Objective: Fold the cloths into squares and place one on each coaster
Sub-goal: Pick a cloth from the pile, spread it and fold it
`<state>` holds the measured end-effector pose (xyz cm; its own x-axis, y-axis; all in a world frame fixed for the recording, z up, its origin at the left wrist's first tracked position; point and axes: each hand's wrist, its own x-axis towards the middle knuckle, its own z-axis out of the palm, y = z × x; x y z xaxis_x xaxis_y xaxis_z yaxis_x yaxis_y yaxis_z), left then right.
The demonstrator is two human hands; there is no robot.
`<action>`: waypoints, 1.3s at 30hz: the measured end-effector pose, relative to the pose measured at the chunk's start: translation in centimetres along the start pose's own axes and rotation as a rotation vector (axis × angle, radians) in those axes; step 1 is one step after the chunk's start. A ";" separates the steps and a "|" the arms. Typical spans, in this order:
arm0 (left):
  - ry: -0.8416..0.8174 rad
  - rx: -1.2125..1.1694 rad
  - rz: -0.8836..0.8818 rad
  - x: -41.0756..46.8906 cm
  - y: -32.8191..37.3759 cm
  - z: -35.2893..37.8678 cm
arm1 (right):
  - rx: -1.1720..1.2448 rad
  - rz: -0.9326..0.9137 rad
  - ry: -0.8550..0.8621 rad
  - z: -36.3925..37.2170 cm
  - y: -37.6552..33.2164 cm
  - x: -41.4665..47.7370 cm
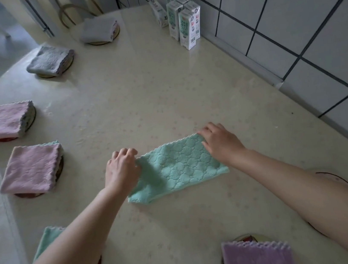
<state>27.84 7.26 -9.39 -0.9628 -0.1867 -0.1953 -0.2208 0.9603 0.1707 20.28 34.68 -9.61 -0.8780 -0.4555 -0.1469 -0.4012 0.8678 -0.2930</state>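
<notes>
- A cream, speckled table runs along a white tiled wall with dark grout.
- By the wall stands a cluster of white milk cartons with green print and a barcode; the lettering is too small to read.
- In the middle of the table lies a mint-green cloth, folded into a long strip and flat on the surface, on no coaster.
- The left hand is at the strip's left end, fingers curled over the far corner and gripping it.
- The right hand pinches the far right corner with bent fingers.
- Along the left edge, folded cloths sit on round coasters: two grey cloths farthest off, then two pink cloths.
- Another green cloth shows under the left forearm, and a purple cloth lies on a coaster at the near edge.
- A bare coaster peeks out from under the right forearm.
</notes>
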 end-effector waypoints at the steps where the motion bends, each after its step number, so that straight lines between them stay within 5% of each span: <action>1: 0.009 0.002 0.004 0.1 0.0 0.0 | -0.038 -0.012 -0.019 0.0 -0.2 0.5; 10: -0.039 -0.181 -0.055 -0.2 -0.9 0.1 | -0.097 0.012 -0.095 -0.1 -0.3 2.9; 17: 0.024 -0.251 0.012 0.5 -0.8 -3.4 | 0.076 0.089 -0.045 -3.5 -0.3 3.4; 22: 0.182 -0.310 0.126 2.7 -0.8 -8.6 | 0.166 0.063 0.197 -9.3 -0.8 3.5; 32: 0.790 -0.294 0.356 -0.3 2.0 -18.1 | 0.334 0.001 0.666 -18.3 -3.6 -2.7; 39: 0.603 -0.234 0.561 -9.7 0.4 -11.7 | 0.380 -0.005 0.484 -11.6 -2.0 -12.8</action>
<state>35.29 7.01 3.89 -0.8425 0.1614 0.5140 0.3510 0.8882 0.2964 29.29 41.07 3.85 -0.9309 -0.2406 0.2750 -0.3631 0.6940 -0.6218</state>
